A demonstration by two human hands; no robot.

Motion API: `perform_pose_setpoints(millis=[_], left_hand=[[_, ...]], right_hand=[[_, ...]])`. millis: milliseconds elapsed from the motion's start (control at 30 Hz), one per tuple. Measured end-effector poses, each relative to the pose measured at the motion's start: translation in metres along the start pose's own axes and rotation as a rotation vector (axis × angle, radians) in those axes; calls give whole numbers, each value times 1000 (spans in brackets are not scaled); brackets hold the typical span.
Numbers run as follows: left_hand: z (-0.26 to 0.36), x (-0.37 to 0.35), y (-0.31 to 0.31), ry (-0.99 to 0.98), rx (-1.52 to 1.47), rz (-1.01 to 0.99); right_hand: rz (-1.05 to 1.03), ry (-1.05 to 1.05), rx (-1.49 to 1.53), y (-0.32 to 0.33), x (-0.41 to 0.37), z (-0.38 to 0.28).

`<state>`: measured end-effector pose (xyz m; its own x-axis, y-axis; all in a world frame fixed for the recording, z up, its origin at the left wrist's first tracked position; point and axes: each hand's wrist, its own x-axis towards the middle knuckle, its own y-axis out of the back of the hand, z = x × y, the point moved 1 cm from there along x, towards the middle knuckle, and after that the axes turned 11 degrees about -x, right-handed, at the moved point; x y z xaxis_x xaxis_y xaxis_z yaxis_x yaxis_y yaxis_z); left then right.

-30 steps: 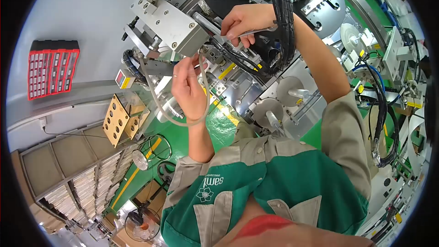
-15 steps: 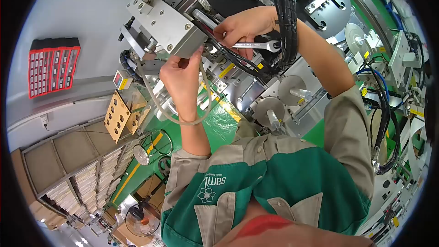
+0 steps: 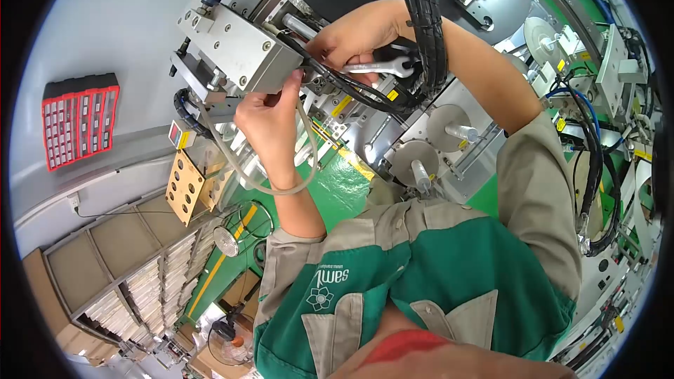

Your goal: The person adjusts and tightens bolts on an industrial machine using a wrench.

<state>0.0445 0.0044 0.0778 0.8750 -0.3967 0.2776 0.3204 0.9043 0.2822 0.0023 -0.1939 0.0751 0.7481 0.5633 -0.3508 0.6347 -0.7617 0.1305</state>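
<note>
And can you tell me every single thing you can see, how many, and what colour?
Wrench: one, silver, in the right hand
Another wrench: one, silver, lower on the machine
Metal block: one, silver, above the left hand
Tube: one, pale, looped below the block
Cable bundles: at least two, black, by the right wrist and far right
Discs: at least three, grey, right side
Bin rack: one, red and black, wall
Stool: one, round-topped, on green floor
Small machine parts: too many to count
Shirt: one, green and beige
Hands: two, bare
</note>
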Motion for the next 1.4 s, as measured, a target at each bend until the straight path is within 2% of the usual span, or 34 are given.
perform_pose_setpoints(millis=[467,567,600,667,733,867,967,1067,1400], left_hand=[[-11,9,7,43,-34,-87],[-2,8,5,54,-73,-94],[4,8,7,92,-13,-105],[-6,8,5,83,-83,-93],[-6,6,3,104,-172,-83],[-10,1,1,60,-159,-32],[-13,-1,-1,50,-210,-19],[-11,0,0,115,-246,-49],[-15,1,0,110,-349,-73]], right_hand=[[33,-28,-495,37,4,-18],[201,-49,-365,39,-13,-3],[284,-29,-253,33,-12,8],[360,37,-19,17,-7,23],[379,25,53,2,-4,26],[400,114,240,-5,-3,42],[351,20,166,-14,-6,27],[349,60,217,-15,0,33],[309,102,262,-13,1,41]])
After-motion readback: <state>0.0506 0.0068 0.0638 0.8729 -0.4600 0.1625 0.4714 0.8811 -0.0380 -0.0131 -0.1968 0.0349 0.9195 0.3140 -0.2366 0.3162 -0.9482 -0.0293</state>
